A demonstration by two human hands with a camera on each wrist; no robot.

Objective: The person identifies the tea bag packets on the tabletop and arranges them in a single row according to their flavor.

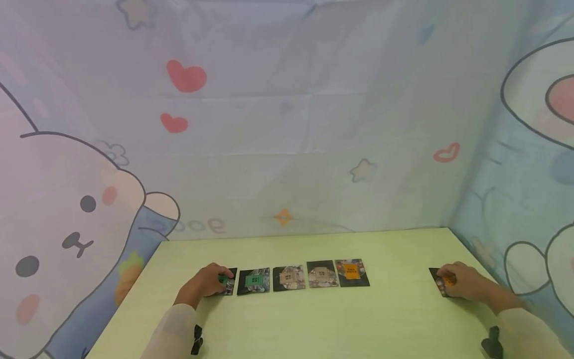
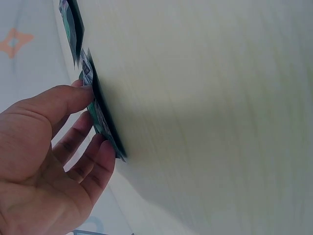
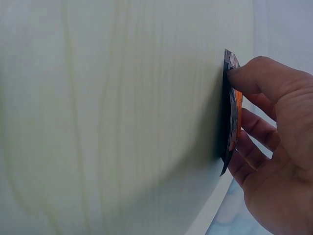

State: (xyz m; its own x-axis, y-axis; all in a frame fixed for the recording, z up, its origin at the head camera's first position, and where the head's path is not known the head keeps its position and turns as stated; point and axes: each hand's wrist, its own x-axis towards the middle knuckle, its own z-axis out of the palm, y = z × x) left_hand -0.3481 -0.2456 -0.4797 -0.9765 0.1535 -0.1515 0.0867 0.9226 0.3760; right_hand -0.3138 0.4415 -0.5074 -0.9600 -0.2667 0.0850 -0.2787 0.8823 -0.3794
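Observation:
At the left end of a row, my left hand (image 1: 210, 280) grips a small flat packet (image 1: 229, 285) with a green label, thumb and fingers at its edges. In the left wrist view, this packet (image 2: 100, 115) lies at or just over the tabletop; the fingers of my left hand (image 2: 58, 147) partly cover it. Far to the right, my right hand (image 1: 466, 283) holds a dark-edged packet (image 1: 438, 283) with an orange label. The right wrist view shows that packet (image 3: 233, 110) slightly bowed between the thumb and fingers of my right hand (image 3: 279, 127).
Between the hands lie a green-labelled packet (image 1: 253, 281), two beige-labelled packets, one at left (image 1: 289, 277) and one at right (image 1: 322, 273), and an orange-labelled packet (image 1: 352, 272). The pale table (image 1: 323, 319) meets a cartoon-printed cloth (image 1: 287, 149) behind and at the sides.

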